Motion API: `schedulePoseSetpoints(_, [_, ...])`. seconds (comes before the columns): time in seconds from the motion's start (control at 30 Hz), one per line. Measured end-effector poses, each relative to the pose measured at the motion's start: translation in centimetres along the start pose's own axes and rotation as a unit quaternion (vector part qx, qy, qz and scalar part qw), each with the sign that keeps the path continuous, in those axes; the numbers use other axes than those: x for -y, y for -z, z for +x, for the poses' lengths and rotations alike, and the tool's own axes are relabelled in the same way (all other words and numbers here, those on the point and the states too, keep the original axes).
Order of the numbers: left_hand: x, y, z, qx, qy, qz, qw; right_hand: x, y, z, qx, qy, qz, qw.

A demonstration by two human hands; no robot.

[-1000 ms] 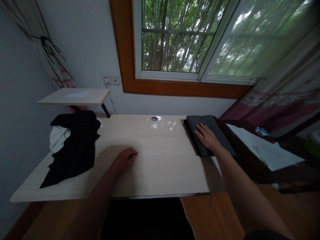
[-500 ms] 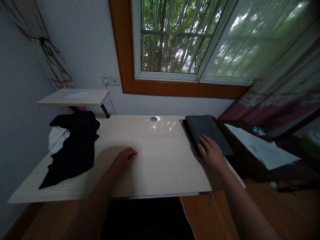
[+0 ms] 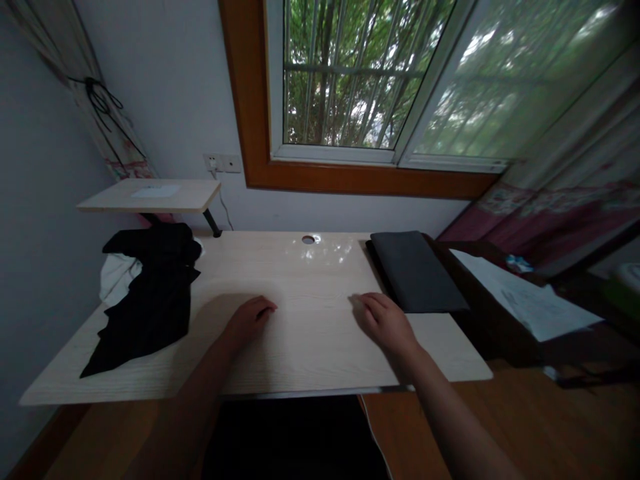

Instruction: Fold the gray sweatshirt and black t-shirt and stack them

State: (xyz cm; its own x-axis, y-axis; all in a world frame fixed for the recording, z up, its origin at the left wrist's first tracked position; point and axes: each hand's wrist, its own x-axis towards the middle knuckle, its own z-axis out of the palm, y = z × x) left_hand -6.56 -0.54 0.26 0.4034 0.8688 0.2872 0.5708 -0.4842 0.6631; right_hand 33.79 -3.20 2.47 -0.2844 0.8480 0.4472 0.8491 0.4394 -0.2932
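On the pale wooden desk (image 3: 310,347) my left hand (image 3: 250,317) rests with its fingers loosely curled in; nothing shows in it. My right hand (image 3: 383,320) lies on the desktop too, fingers curled and held together, with nothing visible in them. Just beyond and to the right of it is a flat dark grey rectangular thing (image 3: 417,270), like a closed laptop or a folder, lying over a black layer. My right hand appears apart from it. Left of my left hand lies a crumpled black cloth (image 3: 150,300), with a white cloth (image 3: 119,279) partly under it.
A small raised shelf (image 3: 195,193) holding a paper stands at the back left. Close to the back edge is a round cable hole (image 3: 309,239). To the right, a dark surface carries a large white sheet (image 3: 520,293). A window (image 3: 360,80) is behind the desk.
My right hand has come off the dark grey flat thing and moved left onto the desktop, its fingers drawing together. My left hand and the cloths have stayed in place.
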Motion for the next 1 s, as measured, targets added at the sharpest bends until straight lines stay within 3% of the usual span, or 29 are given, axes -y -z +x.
schedulePoseSetpoints(0.33, [0.1,0.0,0.0,-0.001,-0.001,0.001,1.0,1.0,-4.4,2.2,0.013,0.038,0.055,0.998])
schedulePoseSetpoints(0.6, [0.2,-0.1,0.0,-0.002,-0.003,0.0,1.0,0.4,-4.7,2.0,-0.021,0.012,0.085,0.996])
schedulePoseSetpoints(1.0, [0.2,0.0,0.0,-0.031,-0.02,0.014,0.999,0.1,-4.8,2.1,-0.02,0.007,0.097,0.995])
